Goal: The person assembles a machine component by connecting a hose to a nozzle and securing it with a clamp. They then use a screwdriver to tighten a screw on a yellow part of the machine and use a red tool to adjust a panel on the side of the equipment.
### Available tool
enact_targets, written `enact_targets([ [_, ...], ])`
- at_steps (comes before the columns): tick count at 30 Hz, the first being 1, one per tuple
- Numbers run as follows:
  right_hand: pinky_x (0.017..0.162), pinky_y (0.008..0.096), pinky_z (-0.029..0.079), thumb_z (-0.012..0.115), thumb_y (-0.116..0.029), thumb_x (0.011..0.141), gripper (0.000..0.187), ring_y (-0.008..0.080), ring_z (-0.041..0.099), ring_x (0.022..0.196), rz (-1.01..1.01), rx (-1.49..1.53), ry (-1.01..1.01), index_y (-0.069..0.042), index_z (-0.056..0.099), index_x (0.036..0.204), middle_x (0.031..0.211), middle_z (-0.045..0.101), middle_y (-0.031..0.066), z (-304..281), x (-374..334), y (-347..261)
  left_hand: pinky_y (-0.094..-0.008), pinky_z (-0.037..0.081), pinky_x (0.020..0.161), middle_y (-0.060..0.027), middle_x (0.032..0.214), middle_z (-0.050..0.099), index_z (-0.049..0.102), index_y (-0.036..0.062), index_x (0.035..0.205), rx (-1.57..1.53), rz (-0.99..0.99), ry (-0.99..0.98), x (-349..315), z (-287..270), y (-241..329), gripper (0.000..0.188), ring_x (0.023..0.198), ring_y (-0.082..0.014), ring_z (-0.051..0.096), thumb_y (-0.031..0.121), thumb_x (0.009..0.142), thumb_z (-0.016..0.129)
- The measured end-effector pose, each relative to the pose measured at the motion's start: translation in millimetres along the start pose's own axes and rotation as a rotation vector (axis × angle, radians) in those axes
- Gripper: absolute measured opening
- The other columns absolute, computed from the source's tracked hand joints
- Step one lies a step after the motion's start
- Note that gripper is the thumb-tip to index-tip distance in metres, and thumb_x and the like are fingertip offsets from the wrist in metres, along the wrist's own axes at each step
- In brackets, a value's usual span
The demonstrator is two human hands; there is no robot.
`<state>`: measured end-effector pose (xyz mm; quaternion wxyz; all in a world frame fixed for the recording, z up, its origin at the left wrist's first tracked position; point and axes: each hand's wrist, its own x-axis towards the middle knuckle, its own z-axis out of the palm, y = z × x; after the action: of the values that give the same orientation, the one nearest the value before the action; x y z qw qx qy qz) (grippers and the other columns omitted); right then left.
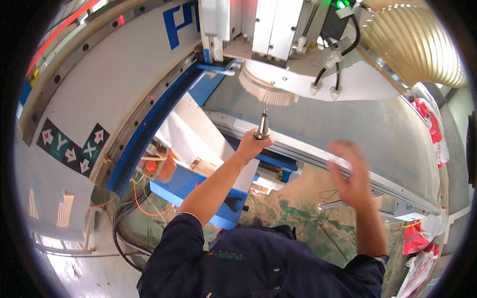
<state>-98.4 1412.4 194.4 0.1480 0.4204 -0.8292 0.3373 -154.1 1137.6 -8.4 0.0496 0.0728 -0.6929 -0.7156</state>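
My left hand (250,147) is closed around the lower end of a shiny metal tool holder (263,125). The holder stands upright, its tapered cone and small stud pointing up, below and in front of the machine head's bristle skirt (266,92) and apart from it. What sits under the holder's collar is hidden by my fingers. To the right, my right hand (352,179) is raised near the front rail (308,146) of the machine bed. Motion blurs it, but its fingers look spread and nothing shows in them.
A ribbed hose (417,39) and black cables hang at the upper right. The white gantry beam (109,74) runs along the left. Below it are a blue box frame (198,198) and loose cables (119,223). Dust covers the green floor (318,228). Red-and-white bags (430,129) lie at the right.
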Motion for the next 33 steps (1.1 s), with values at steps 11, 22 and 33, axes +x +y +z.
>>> enact_targets([
  [11,0.090,0.0383,0.050,0.058,0.004,0.075,0.053,0.0255,0.056,0.112,-0.345,-0.917,0.316,-0.008,0.059,0.127,0.134,0.055,0.0050,-54,179,-19,-0.0323,0.048,0.067,-0.0008,0.079,0.063,0.067,0.0027,0.090,-0.071,0.165,-0.003,70,1,42,0.022,0.072,-0.0119,0.057,0.016,0.076,0.077],
  [22,0.091,0.0359,0.047,0.062,0.001,0.072,0.056,0.0250,0.058,0.104,-0.401,-0.988,0.381,-0.004,0.057,0.127,0.138,0.054,0.0079,-49,186,-8,-0.0333,0.039,0.104,-0.0089,0.143,0.047,0.044,0.0050,0.142,0.023,0.232,0.045,87,-1,74,0.062,0.127,-0.0196,0.046,0.007,0.086,0.070],
  [33,0.083,0.0359,0.046,0.063,0.000,0.071,0.062,0.0253,0.057,0.091,-0.441,-0.985,0.362,-0.007,0.055,0.132,0.137,0.052,0.0056,-48,187,0,-0.0328,0.038,0.105,-0.0105,0.146,0.044,0.041,0.0038,0.142,0.214,0.327,0.060,105,-6,67,0.057,0.130,-0.0208,0.044,0.008,0.090,0.064],
])
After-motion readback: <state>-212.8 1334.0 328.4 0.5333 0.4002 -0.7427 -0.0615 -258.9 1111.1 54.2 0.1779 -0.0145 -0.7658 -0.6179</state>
